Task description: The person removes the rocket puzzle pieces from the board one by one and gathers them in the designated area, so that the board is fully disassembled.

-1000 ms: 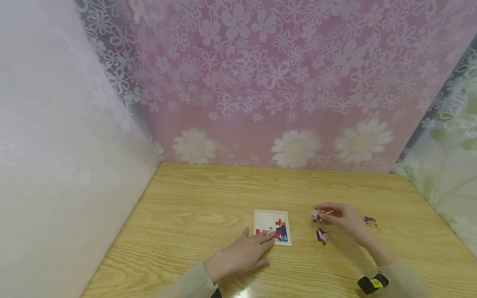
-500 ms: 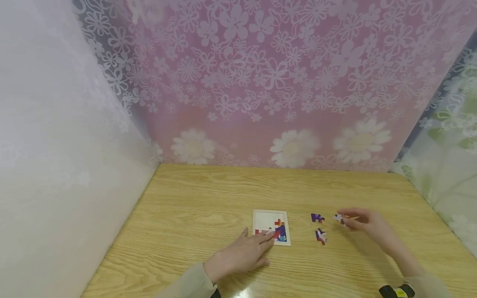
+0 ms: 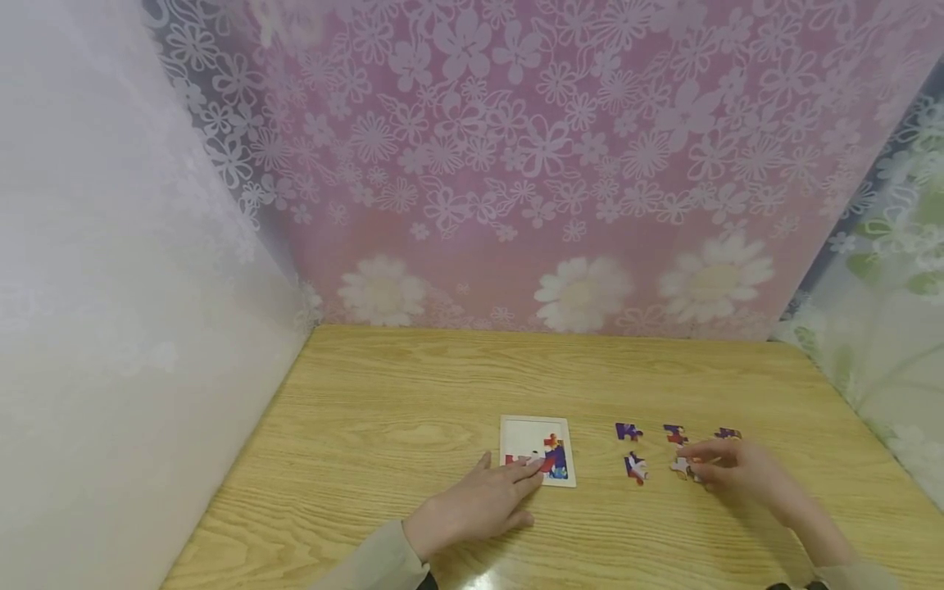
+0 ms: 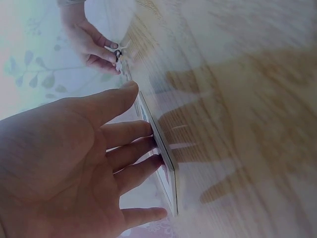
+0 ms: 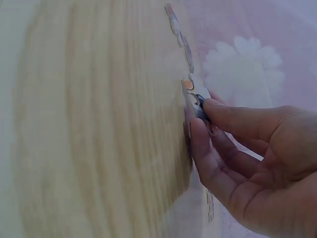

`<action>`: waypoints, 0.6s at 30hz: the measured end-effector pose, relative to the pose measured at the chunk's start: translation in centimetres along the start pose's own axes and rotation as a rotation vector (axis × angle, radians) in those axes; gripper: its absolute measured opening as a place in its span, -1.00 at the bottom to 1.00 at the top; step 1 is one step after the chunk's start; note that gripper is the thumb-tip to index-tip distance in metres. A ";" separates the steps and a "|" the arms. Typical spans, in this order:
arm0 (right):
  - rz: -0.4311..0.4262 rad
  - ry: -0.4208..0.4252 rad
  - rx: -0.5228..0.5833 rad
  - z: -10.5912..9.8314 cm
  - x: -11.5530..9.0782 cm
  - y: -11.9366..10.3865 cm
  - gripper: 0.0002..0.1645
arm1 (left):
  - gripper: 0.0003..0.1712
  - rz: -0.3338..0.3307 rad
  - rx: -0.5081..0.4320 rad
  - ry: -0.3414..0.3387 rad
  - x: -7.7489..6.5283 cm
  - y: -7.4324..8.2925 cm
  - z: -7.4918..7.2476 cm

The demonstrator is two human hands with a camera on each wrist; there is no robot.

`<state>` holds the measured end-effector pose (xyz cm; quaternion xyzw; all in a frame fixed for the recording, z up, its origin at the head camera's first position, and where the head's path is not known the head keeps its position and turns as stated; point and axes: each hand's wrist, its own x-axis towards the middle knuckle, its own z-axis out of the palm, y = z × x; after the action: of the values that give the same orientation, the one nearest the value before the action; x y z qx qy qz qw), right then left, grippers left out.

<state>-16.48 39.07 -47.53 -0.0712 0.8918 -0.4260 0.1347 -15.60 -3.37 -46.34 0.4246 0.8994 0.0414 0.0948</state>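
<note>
My left hand (image 3: 483,500) lies over the lower edge of a white-framed jigsaw board (image 3: 525,436), straight fingertips resting on its lower part. A few colourful pieces fill the board's bottom and lower right corner; the fingers cover some of them. In the left wrist view, the left hand (image 4: 64,158) shows its fingers spread against the board's rim (image 4: 171,166). To the right, my right hand (image 3: 748,475) pinches a mostly white jigsaw piece (image 3: 681,467) low over the table. The right wrist view shows that jigsaw piece (image 5: 199,101) between thumb and fingers, with orange and dark patches.
Loose pieces lie on the wooden table (image 3: 413,393) right of the board: a purple piece (image 3: 628,431), a purple-and-white piece (image 3: 636,468), a purple-and-red piece (image 3: 674,434), and another piece (image 3: 728,433) behind the right hand. A flowered pink backdrop (image 3: 472,205) rises beyond the table.
My right hand has carried the white jigsaw piece rightward from beside the board, then nearer to me, uncovering the purple and purple-and-red pieces. The left hand has stayed on the board.
</note>
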 end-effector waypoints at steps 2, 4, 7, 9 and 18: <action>-0.014 -0.025 0.024 0.0 -0.1 0.3 -0.52 | -0.29 -0.004 -0.004 0.000 0.0 0.0 0.0; -0.017 -0.022 0.023 0.0 0.0 0.4 -0.53 | -0.29 -0.007 -0.005 0.001 0.0 0.0 0.1; -0.024 -0.003 -0.021 0.1 0.0 0.4 -0.55 | -0.28 -0.009 -0.006 0.003 0.0 0.0 0.2; -0.023 0.011 -0.069 0.1 0.0 0.2 -0.58 | -0.28 -0.007 -0.006 0.003 0.1 -0.1 0.3; -0.068 0.043 -0.220 0.3 0.2 0.3 -0.68 | -0.32 -0.006 0.008 0.008 0.3 -0.2 0.0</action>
<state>-16.62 38.95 -47.97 -0.1067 0.9330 -0.3312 0.0922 -15.89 -3.25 -46.45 0.4222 0.9012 0.0393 0.0897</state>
